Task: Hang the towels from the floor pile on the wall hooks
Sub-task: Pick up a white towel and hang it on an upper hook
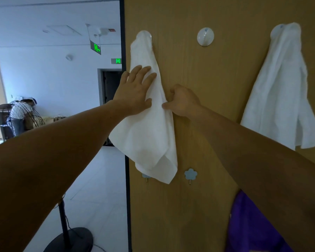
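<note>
The right hand [182,100] pinches the right edge of the left towel [149,128] between thumb and curled fingers, while the left hand [135,90] lies flat and spread on its front, gripping nothing. The towel hangs from the left hook [144,34] on the wooden panel [198,79] — another towel [282,88] hangs well apart, the middle hook [205,36] bare. A hard downward tug could slip the cloth off its hook — or loosen it

standing fan [25,113], purple cloth [251,226], green exit sign [95,48]
</note>
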Motion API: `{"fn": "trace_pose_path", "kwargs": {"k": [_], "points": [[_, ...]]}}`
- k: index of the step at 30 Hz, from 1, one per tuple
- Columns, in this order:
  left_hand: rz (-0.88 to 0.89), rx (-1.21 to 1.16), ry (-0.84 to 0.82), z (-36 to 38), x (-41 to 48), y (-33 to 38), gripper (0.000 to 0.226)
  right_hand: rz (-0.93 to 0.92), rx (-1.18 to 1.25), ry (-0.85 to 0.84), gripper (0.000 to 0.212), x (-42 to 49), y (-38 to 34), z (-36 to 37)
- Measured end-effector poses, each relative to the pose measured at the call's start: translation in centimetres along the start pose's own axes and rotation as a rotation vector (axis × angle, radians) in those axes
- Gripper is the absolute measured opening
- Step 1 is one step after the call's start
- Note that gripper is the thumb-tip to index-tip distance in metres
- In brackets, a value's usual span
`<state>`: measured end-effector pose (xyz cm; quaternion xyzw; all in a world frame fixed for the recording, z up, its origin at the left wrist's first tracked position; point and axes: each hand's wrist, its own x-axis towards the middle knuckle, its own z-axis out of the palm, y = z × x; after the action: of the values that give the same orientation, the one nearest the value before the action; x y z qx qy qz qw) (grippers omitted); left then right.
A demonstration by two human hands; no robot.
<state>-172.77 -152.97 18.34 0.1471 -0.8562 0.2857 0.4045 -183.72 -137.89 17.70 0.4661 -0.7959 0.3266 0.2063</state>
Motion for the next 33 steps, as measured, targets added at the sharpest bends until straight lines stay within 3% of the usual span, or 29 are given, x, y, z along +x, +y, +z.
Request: {"fn": "trace_pose_path", "kwargs": {"k": [8,15,24,29,33], "points": [[0.086,-0.033,0.004,-1.8,1.2,4.6,0.070,-0.016,0.011,0.030,0.049,-2.9,1.6,-2.8],[0.074,-0.220,-0.124,-2.7,2.9,9.8,0.066,-0.012,-0.040,0.040,0.049,-4.2,5.4,-5.8],[-0.032,-0.667,-0.165,-5.2,8.8,17.0,0.064,0.112,-0.114,0.490,0.043,-4.5,13.3,-16.0],[-0.113,-0.857,-0.137,-6.3,12.7,20.7,0.059,0.216,-0.218,0.588,0.051,-3.3,17.1,-19.8],[-0.092,-0.919,-0.110,-7.0,16.2,23.4,0.058,0.277,-0.144,0.623,0.062,-1.6,18.5,-21.1]]}}
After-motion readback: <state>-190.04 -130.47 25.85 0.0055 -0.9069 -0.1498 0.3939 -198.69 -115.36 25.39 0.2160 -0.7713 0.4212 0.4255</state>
